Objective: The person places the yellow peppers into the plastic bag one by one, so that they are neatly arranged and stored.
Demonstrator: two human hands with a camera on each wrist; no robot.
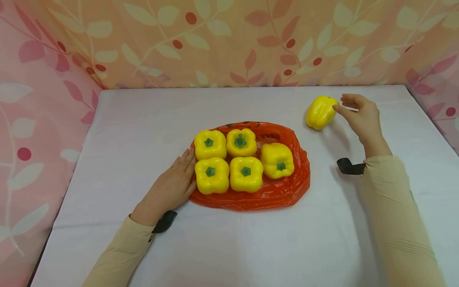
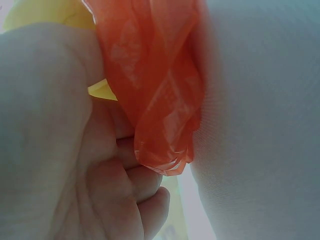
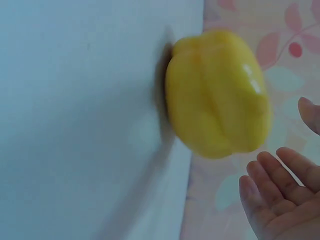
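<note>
Peppers, setting: yellow bell peppers lie on a white cloth-covered surface point(image 1: 143, 119); a patterned curtain point(image 1: 229, 40) with leaves and berries stands behind it and along both sides
Orange bag: an orange plastic bag point(image 1: 283, 191) lies flat near the middle of the surface; its crumpled edge shows close up in the left wrist view point(image 2: 165, 115)
Peppers on the bag: five sit upright with green stems up, two in the back row point(image 1: 210, 144) point(image 1: 241, 142), two in the front row point(image 1: 212, 175) point(image 1: 246, 174), touching their neighbours; the fifth point(image 1: 277, 160) sits just to the right of them
Loose pepper: the sixth yellow bell pepper point(image 1: 320, 112) lies on its side on the bare surface, well apart from the bag toward the far right; the right wrist view shows its ribbed side point(image 3: 217, 92)
Left hand: the left hand point(image 1: 172, 187) rests flat on the surface at the bag's left edge; fingers straight and together, tips touching the front-left pepper and the bag's rim
Right hand: the right hand point(image 1: 360, 115) is just beside the loose pepper; fingers loosely spread and wide, one fingertip at the pepper's right side, not closed round it
Sleeves: both arms wear beige sleeves point(image 1: 391, 215); a black strap point(image 1: 349, 166) shows at each wrist
</note>
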